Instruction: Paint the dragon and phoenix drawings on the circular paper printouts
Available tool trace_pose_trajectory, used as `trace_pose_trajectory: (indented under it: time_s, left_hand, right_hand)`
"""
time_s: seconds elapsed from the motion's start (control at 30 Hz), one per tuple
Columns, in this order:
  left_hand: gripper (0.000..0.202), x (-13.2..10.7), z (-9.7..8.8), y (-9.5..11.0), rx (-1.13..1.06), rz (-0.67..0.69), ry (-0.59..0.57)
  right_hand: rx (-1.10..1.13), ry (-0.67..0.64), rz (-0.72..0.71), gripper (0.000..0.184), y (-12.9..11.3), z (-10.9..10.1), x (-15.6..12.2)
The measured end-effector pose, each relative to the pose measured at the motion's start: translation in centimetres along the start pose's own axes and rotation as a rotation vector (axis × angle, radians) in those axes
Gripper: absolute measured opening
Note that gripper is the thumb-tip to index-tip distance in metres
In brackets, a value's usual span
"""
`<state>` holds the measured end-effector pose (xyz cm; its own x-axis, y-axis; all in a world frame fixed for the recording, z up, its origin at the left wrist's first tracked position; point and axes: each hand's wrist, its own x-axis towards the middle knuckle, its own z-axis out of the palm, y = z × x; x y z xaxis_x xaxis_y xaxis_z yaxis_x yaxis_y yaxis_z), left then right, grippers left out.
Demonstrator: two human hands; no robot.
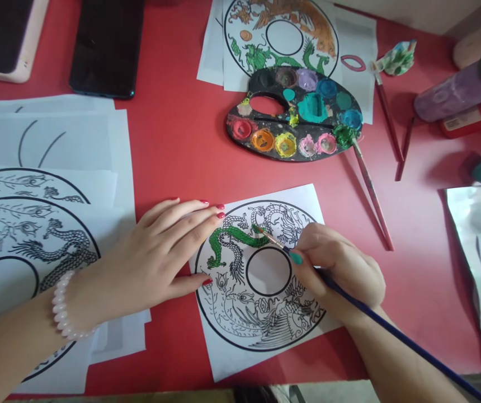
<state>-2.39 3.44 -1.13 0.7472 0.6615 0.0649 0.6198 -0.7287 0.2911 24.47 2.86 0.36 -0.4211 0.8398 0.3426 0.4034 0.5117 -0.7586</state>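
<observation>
A printed sheet (232,336) lies on the red table, showing a ring with a dragon and a phoenix around a blank inner circle. Part of the dragon's body is painted green. My right hand (341,268) grips a blue-handled paintbrush (370,316), its green-tipped bristles touching the dragon just above the inner circle. Flat across the sheet's left edge lies my left hand (177,246), fingers stretched out, with a pale pink bead bracelet on its wrist. Beyond the sheet sits a black paint palette (274,124) with several colour wells; a second paintbrush (372,193) leans on its green paint.
Several printed sheets (114,140) are stacked at left. A black phone (105,50) and a pale-edged device (22,53) lie at the back left. Behind the palette is a partly coloured sheet (282,11). Brushes (388,117) and paint bottles (450,98) lie at right.
</observation>
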Motion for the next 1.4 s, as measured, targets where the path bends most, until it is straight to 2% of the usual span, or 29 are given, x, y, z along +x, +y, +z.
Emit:
trace_pose_trajectory:
  time_s: [0.13,0.3,0.5,1.07,1.2,1.4]
  left_hand:
    - [0.069,0.05,0.01,0.02,0.003,0.005,0.012]
    - [0.07,0.03,0.03,-0.01,-0.002,0.013,0.012]
    - [0.068,0.07,0.02,0.05,-0.009,0.0,0.005]
    - [0.069,0.06,0.06,0.09,-0.009,0.02,0.022]
    - [0.071,-0.07,0.05,0.04,0.001,0.024,0.008]
    - [0.071,-0.16,0.1,0.04,-0.002,0.021,0.012]
  right_hand:
    - [-0.003,-0.032,-0.004,0.036,0.05,-0.06,-0.05]
    - [0.021,0.014,-0.015,0.036,0.33,-0.12,-0.25]
    - [-0.006,-0.018,-0.015,0.035,0.42,-0.05,0.01]
    - [-0.118,0.041,0.013,0.032,0.27,0.44,0.09]
    - [-0.1,0.029,0.005,0.033,0.11,0.39,0.18]
    - [-0.055,0.086,0.005,0.034,0.2,0.31,0.12]
